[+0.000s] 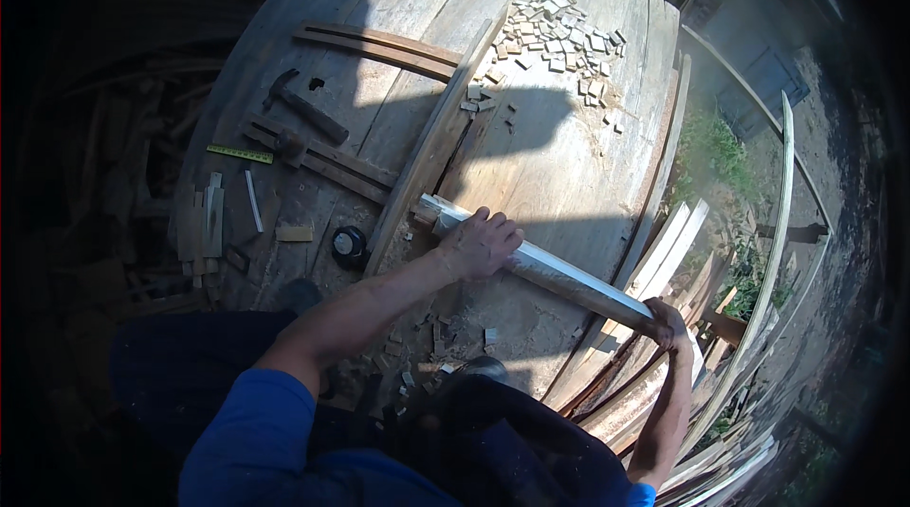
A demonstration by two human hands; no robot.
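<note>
A long wooden batten (578, 285), pale on its upper side and brown along its near side, lies slantwise in front of me. My left hand (483, 244) is closed over it near its left end, fingers wrapped across the top. At the other end, my right hand (669, 325) grips the batten beyond the table's right edge. The batten's left end is close to a long wooden rail (438, 133) that runs along the tabletop (559, 180). My fingers hide part of the batten at both grips.
Many small cut wood blocks (559, 38) are heaped at the far side. Left of the rail are a hammer (308, 109), a slotted wooden frame (332, 166), a yellow measuring strip (240, 155) and a round black tape measure (350, 244). Long boards (664, 251) lean at the right.
</note>
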